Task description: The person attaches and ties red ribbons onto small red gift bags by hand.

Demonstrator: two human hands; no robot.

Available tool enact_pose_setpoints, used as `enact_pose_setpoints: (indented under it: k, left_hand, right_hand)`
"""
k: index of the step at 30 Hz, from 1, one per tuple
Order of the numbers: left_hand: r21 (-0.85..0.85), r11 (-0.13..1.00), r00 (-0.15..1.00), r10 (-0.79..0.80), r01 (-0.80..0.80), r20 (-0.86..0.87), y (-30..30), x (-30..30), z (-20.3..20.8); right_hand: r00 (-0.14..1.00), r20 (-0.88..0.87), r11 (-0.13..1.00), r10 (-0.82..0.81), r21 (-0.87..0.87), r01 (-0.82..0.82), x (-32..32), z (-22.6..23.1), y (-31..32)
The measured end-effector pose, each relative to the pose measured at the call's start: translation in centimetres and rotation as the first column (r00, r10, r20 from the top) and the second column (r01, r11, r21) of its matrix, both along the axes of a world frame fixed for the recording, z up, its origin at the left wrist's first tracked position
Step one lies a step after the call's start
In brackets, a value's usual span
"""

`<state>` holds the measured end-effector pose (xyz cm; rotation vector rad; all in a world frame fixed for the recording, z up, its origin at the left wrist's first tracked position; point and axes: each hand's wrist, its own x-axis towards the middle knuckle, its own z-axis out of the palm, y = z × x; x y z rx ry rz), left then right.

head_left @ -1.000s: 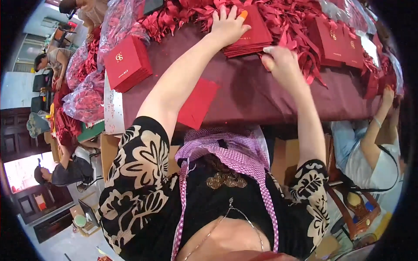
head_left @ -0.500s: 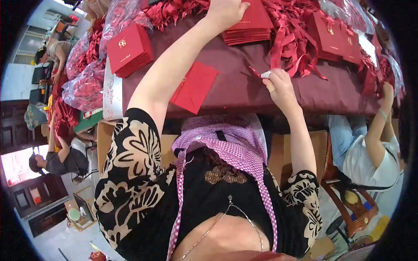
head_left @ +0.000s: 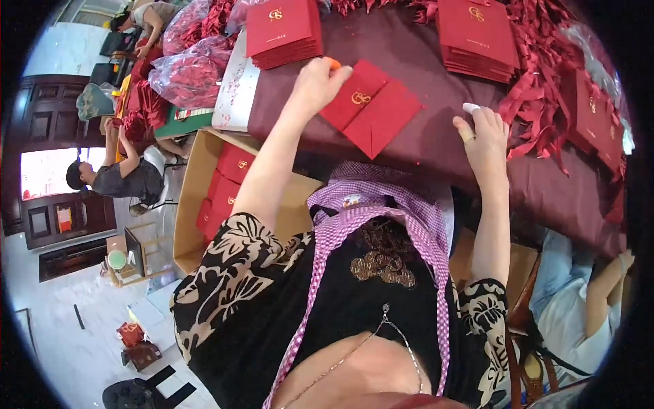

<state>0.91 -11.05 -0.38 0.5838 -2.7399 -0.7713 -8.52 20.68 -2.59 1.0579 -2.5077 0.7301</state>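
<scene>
A red paper envelope [head_left: 381,112] with a gold emblem and fold lines lies on the maroon tablecloth, one corner toward me. At its upper left edge is my left hand [head_left: 315,88], an orange cover on one finger, thumb and finger apart; I cannot tell whether it touches the paper. My right hand [head_left: 484,136] hovers to the right of the envelope near the ribbons, fingers spread and holding nothing, with white tape on one fingertip. Beyond the left hand stands a stack of red envelopes [head_left: 285,31]. Another stack [head_left: 477,37] stands beyond the right hand.
Loose red ribbons [head_left: 535,102] heap along the right. More red envelopes [head_left: 593,116] stand at the far right. Plastic bags of red ribbon [head_left: 194,71] sit at the left. A cardboard box [head_left: 197,184] holding red envelopes is beside my left arm. Other people sit at both sides.
My left hand has come back from the far stack to the envelope's edge. My right hand, earlier pinched on a thin red strip, has opened. The whole view has turned.
</scene>
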Motion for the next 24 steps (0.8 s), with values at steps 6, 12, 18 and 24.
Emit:
enact_pose_setpoints:
  k: [6,12,18,24]
  left_hand:
    - [-0.08,0.995,0.996,-0.056,0.061,0.066,0.9,-0.3,-2.2]
    - [-0.145,0.987,0.994,-0.076,0.065,-0.072,2.5,-0.8,-1.8]
    - [0.322,0.943,0.989,-0.032,0.077,-0.141,3.4,-1.0,-1.0]
    - [0.507,0.851,0.936,0.058,0.135,-0.347,6.6,-0.3,-0.6]
  right_hand:
    - [0.994,-0.098,0.995,-0.056,0.077,0.064,-0.1,-1.7,-0.5]
    - [0.997,-0.061,0.989,-0.055,-0.143,0.045,0.4,-0.8,-0.7]
    - [0.977,0.181,0.877,0.112,-0.481,-0.011,1.3,1.2,-2.2]
    - [0.816,0.455,0.733,0.357,-0.678,0.058,3.6,2.1,-4.3]
